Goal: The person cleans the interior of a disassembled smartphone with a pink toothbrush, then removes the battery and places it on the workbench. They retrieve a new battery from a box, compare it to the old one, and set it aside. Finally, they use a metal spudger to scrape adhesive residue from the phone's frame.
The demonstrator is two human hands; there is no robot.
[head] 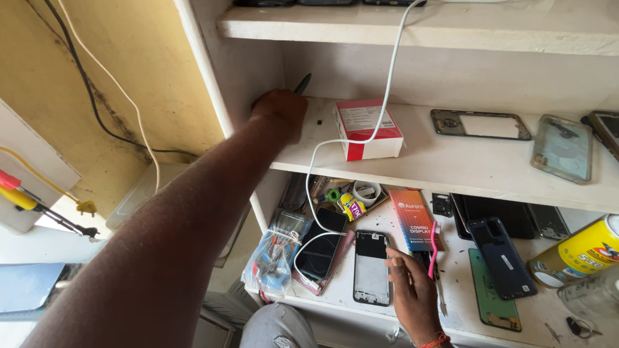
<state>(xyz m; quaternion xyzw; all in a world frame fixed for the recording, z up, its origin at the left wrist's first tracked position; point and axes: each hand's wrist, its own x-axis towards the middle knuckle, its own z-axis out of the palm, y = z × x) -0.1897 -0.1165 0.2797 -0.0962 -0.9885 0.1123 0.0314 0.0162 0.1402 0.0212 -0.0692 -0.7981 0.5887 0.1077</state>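
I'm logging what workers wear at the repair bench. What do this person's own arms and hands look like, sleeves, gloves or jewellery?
Both arms are bare, with no sleeves and no gloves in view. The left hand and its long forearm show no watch, ring or band. The right hand has an orange thread bracelet around the wrist. No rings can be made out on its fingers.

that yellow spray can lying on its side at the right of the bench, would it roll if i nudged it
Probably. The yellow can is round and lies on its side, so a nudge would likely roll it. The blue phone back beside it might stop it.
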